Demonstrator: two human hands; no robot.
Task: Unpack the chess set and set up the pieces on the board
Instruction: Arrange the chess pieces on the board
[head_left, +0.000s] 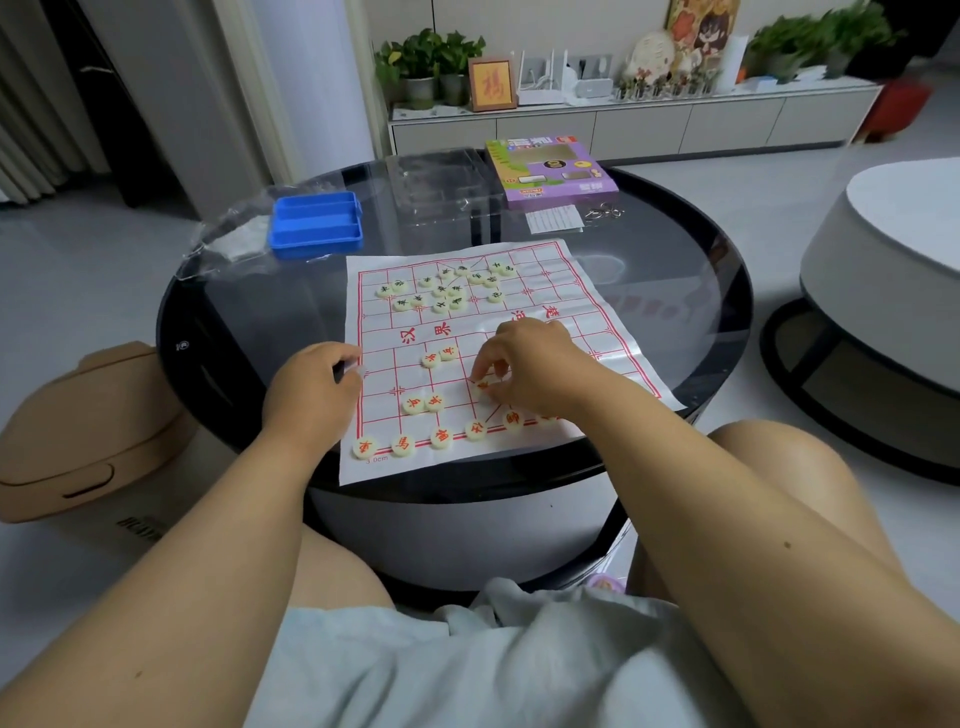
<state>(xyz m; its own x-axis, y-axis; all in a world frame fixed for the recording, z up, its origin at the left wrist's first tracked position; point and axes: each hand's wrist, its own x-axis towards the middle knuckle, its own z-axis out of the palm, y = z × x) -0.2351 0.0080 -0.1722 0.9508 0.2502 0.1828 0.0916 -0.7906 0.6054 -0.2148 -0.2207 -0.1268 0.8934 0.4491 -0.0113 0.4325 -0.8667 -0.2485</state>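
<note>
Xiangqi pieces with red characters (440, 437) sit along the near edge of the paper board (582, 306), five of them in a row on the nearest line. Just beyond that row, two more red pieces lie side by side, and another pair lies closer to the river line. The right hand (524, 364) hovers over the near half of the board, its curled fingertips pinching one red piece (482, 386) that rests on the sheet. The left hand (311, 384) rests at the board's left edge with its fingers curled inward; whether it holds anything cannot be told. Across the river line, pieces with dark characters (441, 291) lie in a loose, unsorted cluster on the far half. The board lies flat on a round dark glass table (675, 291). Beyond the board's far left corner stands a blue plastic tray (315, 224), with clear plastic wrap (228, 239) beside it. At the far side of the table lies the purple game box (550, 169), a clear plastic insert (441, 182) to its left.
</note>
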